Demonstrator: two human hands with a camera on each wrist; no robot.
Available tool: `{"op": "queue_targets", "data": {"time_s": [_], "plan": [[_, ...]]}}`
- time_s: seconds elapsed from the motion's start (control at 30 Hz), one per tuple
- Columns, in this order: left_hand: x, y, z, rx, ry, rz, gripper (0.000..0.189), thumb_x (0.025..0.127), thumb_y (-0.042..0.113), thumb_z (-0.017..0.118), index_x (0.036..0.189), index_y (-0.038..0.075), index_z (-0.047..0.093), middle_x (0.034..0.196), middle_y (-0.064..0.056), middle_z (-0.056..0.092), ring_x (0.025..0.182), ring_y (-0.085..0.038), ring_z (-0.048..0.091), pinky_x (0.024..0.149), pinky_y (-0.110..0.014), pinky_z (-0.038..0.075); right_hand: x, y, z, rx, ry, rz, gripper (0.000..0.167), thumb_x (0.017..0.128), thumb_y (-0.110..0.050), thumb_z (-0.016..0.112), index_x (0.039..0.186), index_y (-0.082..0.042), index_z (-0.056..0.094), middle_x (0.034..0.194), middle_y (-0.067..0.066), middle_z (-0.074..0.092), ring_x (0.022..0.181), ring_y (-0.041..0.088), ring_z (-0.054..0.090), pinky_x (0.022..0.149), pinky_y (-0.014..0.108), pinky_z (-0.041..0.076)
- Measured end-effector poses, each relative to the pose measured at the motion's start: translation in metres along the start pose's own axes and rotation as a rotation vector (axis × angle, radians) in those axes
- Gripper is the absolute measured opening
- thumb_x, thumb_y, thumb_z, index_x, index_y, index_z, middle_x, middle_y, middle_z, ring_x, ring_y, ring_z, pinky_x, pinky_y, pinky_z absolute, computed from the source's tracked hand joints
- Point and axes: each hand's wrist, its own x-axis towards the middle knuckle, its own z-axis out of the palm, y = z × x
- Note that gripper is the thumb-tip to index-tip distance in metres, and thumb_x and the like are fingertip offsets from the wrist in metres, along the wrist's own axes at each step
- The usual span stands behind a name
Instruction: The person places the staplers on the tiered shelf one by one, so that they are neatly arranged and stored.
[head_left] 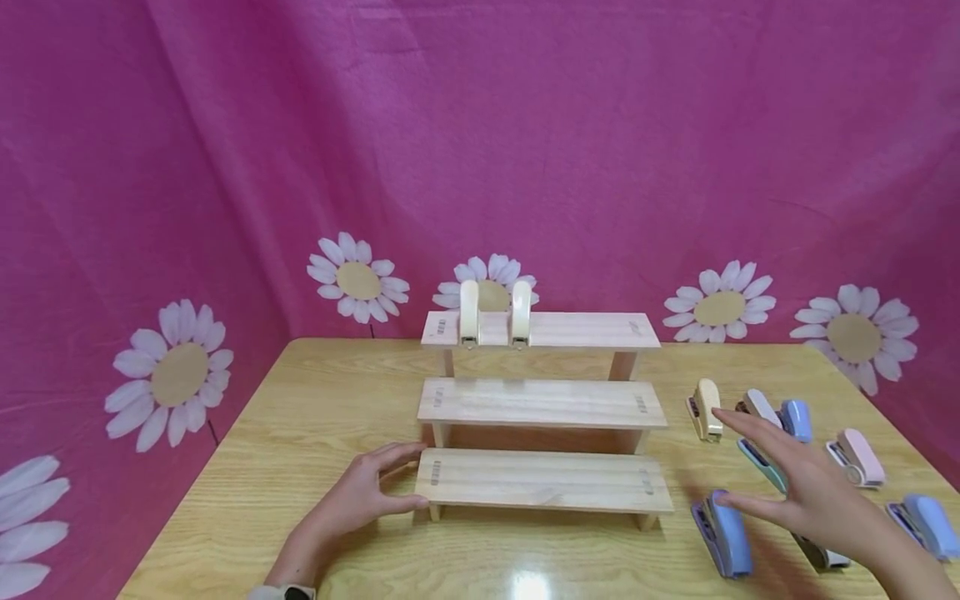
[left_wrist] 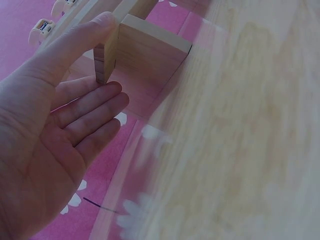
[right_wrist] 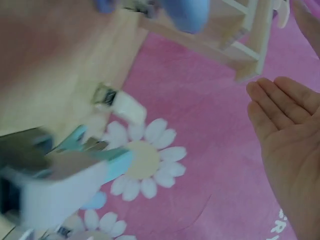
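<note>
A three-step wooden rack stands on the table. My left hand holds the left end of its lowest step, thumb at the front corner and index finger at the back one; the left wrist view shows the other fingers fairly straight. Two cream staplers stand side by side on the top step. My right hand hovers over loose staplers on the right, fingers and thumb spread, holding nothing. Around it are a purple-blue stapler below the thumb, a pale yellow stapler by the fingertips, and a teal one partly hidden.
More staplers lie to the right: a white one, a blue one, a pink one and a light-blue one. A dark-and-white one is mostly covered by the right hand. Behind the table hangs a pink daisy-print cloth.
</note>
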Motion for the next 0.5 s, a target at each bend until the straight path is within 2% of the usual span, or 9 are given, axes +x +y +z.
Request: {"op": "queue_targets", "data": {"time_s": [0.07,0.17,0.23,0.3,0.43,0.5], "plan": [[0.0,0.0,0.0,-0.004,-0.003,-0.003,0.075,0.079,0.038,0.081,0.139,0.002,0.053,0.14,-0.015,0.057,0.129,-0.035,0.056,0.11,-0.046,0.046,-0.009,0.003,0.003,0.024,0.0,-0.021,0.101,0.053,-0.024,0.095,0.143,-0.012,0.05,0.143,-0.02,0.046,0.127,-0.025,0.029,0.093,-0.009,0.027],[0.0,0.0,0.0,-0.006,-0.006,-0.006,0.075,0.079,0.038,0.08,0.139,0.003,0.053,0.14,-0.015,0.057,0.129,-0.034,0.056,0.11,-0.045,0.047,-0.022,0.008,0.008,0.025,-0.016,-0.031,0.102,0.052,-0.026,0.095,0.142,-0.012,0.051,0.144,-0.028,0.039,0.128,-0.025,0.028,0.094,-0.009,0.024],[0.0,0.0,0.0,-0.007,-0.006,-0.004,0.074,0.079,0.038,0.08,0.139,0.003,0.053,0.14,-0.015,0.057,0.129,-0.034,0.056,0.11,-0.044,0.047,-0.031,0.01,0.011,0.004,-0.052,-0.018,0.101,0.054,-0.03,0.094,0.143,-0.014,0.05,0.144,-0.029,0.037,0.124,-0.019,0.039,0.088,-0.006,0.035],[0.0,0.0,-0.001,-0.006,-0.005,-0.001,0.074,0.079,0.038,0.08,0.138,0.003,0.053,0.14,-0.014,0.057,0.128,-0.034,0.056,0.11,-0.044,0.047,-0.039,0.012,0.013,-0.039,-0.115,0.026,0.1,0.057,-0.038,0.092,0.144,-0.018,0.048,0.143,-0.027,0.041,0.118,-0.017,0.044,0.077,0.002,0.046],[0.0,0.0,-0.001,-0.011,-0.011,0.004,0.072,0.08,0.037,0.08,0.138,0.003,0.054,0.139,-0.014,0.058,0.128,-0.035,0.056,0.109,-0.046,0.047,-0.05,0.015,0.017,-0.034,-0.289,0.155,0.096,0.067,-0.052,0.084,0.148,-0.025,0.04,0.142,-0.004,0.05,0.114,-0.018,0.04,0.068,0.032,0.059],[0.0,0.0,0.0,-0.017,-0.012,0.005,0.072,0.08,0.036,0.08,0.138,0.003,0.054,0.139,-0.015,0.058,0.128,-0.035,0.056,0.109,-0.047,0.047,-0.054,0.017,0.018,-0.008,-0.36,0.212,0.095,0.069,-0.056,0.08,0.149,-0.025,0.039,0.142,0.005,0.051,0.116,-0.019,0.036,0.07,0.038,0.061]]}}
